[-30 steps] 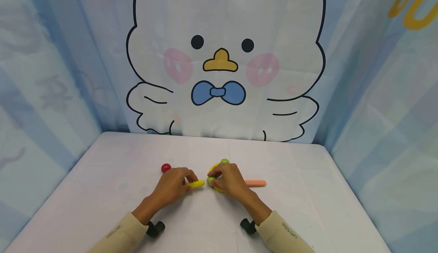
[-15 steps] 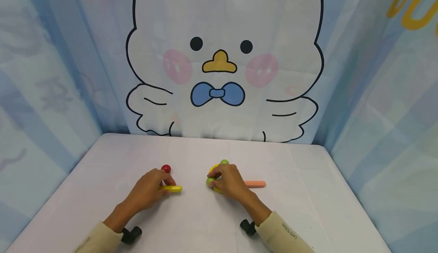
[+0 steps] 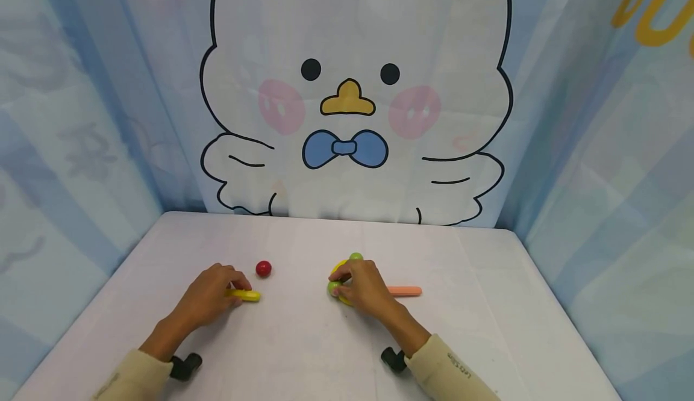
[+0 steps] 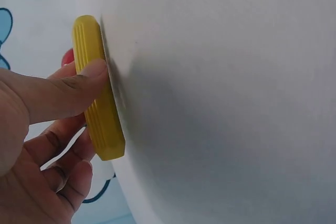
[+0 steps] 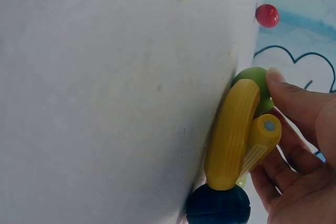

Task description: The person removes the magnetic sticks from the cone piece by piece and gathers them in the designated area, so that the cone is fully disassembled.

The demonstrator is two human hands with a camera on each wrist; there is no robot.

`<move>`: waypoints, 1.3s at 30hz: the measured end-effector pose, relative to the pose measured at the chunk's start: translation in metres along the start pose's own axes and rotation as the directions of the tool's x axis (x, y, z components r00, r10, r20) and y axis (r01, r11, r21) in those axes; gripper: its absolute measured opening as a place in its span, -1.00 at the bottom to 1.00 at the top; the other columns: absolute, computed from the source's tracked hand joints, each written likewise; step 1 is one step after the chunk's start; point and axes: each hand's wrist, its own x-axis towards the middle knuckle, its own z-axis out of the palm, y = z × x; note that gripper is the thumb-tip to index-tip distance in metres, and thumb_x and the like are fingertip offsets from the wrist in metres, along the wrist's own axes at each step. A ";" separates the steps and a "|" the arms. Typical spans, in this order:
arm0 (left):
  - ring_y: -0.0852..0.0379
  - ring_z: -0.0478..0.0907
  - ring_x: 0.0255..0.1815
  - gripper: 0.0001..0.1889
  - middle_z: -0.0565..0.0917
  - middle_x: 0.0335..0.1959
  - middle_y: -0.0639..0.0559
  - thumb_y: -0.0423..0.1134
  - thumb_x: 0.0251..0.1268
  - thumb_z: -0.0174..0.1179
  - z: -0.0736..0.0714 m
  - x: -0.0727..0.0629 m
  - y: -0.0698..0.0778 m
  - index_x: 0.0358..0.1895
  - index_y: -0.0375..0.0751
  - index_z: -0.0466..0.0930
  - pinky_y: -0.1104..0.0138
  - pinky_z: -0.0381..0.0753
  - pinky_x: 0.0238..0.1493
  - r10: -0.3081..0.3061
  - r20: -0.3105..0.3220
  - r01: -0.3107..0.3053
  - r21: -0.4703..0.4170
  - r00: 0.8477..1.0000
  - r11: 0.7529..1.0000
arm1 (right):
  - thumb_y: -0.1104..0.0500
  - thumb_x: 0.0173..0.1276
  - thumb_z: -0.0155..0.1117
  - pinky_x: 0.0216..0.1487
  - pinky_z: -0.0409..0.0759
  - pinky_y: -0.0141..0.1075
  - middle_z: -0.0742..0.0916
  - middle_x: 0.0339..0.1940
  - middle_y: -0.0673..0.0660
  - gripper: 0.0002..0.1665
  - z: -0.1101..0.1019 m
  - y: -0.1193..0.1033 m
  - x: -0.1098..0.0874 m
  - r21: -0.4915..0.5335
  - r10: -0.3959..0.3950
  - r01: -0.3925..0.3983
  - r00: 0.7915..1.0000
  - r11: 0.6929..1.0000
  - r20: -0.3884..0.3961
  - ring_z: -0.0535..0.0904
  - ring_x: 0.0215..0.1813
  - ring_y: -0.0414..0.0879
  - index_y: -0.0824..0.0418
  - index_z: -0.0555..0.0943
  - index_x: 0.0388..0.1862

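Head view: left hand [image 3: 208, 295] narrowly pinches yellow stick [image 3: 247, 295], red ball [image 3: 263, 268] beyond its fingertips; right hand [image 3: 368, 289], ball-wide, pinches green ball [image 3: 334, 288].

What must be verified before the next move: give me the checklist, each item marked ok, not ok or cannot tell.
1. Left hand grips the yellow rod: ok, thumb and fingers pinch it.
2. Right hand has hold of the near green ball: ok, thumb and finger are on it.
3. Red ball clear of both hands: ok, it lies apart from them on the table.
4. Yellow rod touching the pieces by the right hand: not ok, a wide gap separates them.
5. Inner end of the orange rod joined to anything: cannot tell, the right hand hides it.
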 end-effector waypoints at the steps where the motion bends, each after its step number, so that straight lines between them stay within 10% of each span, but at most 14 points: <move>1: 0.06 0.52 -0.12 -0.75 0.71 -0.26 0.11 -0.48 0.14 0.54 0.000 0.000 -0.001 -0.19 -0.04 0.82 0.00 0.69 0.10 0.000 0.001 0.000 -0.002 1.000 1.000 | 0.31 0.20 0.65 0.15 0.71 -0.11 0.86 -0.20 -0.02 -0.76 0.000 0.000 0.000 0.000 0.002 -0.002 1.000 1.000 0.000 0.78 -0.06 -0.14 0.16 0.86 -0.14; 32: 0.06 0.49 -0.10 -0.75 0.69 -0.24 0.10 -0.43 0.15 0.56 0.000 0.004 -0.002 -0.16 -0.03 0.82 0.02 0.67 0.14 -0.044 0.035 0.043 0.026 0.998 0.999 | 0.32 0.22 0.64 0.13 0.71 -0.17 0.85 -0.18 -0.03 -0.77 0.000 0.003 0.001 0.018 -0.008 0.008 1.000 1.000 0.013 0.78 -0.05 -0.16 0.14 0.86 -0.14; 39: 0.04 0.51 -0.08 -0.72 0.71 -0.22 0.08 -0.33 0.08 0.63 0.000 0.000 0.010 -0.14 0.00 0.82 0.05 0.66 0.06 0.034 -0.069 -0.032 0.031 0.997 0.999 | 0.30 0.20 0.66 0.09 0.73 -0.20 0.86 -0.14 -0.01 -0.76 -0.004 0.004 0.001 0.041 -0.027 0.026 0.999 0.999 0.024 0.80 -0.06 -0.16 0.15 0.85 -0.14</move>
